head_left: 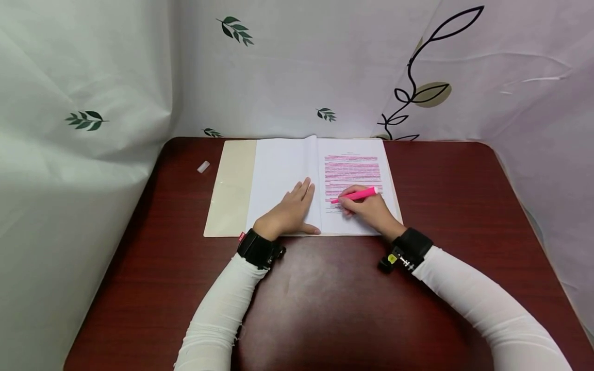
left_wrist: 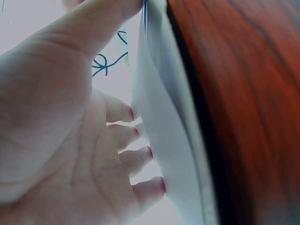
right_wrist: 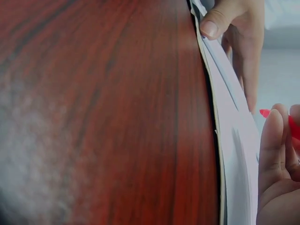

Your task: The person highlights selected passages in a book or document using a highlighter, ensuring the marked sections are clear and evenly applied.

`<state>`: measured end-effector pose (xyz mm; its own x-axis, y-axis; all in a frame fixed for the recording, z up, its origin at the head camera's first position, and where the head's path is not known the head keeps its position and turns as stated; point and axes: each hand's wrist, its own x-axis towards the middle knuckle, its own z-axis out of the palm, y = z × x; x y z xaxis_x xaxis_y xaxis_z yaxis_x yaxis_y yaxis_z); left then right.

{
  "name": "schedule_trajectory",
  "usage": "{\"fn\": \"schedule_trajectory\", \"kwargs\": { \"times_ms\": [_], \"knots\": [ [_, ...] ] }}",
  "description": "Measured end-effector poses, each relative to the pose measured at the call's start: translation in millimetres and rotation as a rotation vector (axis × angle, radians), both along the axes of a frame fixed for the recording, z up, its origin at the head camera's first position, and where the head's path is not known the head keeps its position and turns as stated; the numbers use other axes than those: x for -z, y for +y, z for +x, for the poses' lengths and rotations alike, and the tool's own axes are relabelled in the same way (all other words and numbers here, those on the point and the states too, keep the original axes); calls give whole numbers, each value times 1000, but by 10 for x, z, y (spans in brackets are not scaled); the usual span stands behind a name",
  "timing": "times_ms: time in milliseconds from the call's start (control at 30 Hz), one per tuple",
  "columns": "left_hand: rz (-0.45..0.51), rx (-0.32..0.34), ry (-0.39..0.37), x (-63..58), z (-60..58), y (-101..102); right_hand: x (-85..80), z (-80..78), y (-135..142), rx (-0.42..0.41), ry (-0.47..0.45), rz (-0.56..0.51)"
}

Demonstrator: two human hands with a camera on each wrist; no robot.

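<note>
Reddish-brown desk (head_left: pixel 325 319) nearest. Left hand (head_left: pixel 290 211) rests, fingers extended, on the blank page (head_left: pixel 280 165) of an open folder (head_left: pixel 229 188). Right hand (head_left: pixel 371 208) pinches a pink marker (head_left: pixel 362 194), tip at the printed page (head_left: pixel 352 172). Pink covers most lines from the top; by my reading, only the last few, low down, are left. Farther off: small white block (head_left: pixel 203 167), then leaf-print curtain (head_left: pixel 287 67).

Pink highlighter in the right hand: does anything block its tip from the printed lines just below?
Nothing visible stands between the pink highlighter and the printed lines; the left hand rests clear of them. The right hand seems to cover them farther right.
</note>
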<state>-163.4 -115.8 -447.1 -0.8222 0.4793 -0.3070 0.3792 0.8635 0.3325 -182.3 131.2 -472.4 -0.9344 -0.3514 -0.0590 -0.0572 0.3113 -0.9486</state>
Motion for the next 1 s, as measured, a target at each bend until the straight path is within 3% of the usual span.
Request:
{"fn": "schedule_trajectory", "kwargs": {
  "times_ms": [567,1000],
  "knots": [
    [5,4,2,-19,13,3,74,32,-144,16,37,119],
    [2,2,0,-12,-2,-3,77,41,-172,18,54,145]
  ]
}}
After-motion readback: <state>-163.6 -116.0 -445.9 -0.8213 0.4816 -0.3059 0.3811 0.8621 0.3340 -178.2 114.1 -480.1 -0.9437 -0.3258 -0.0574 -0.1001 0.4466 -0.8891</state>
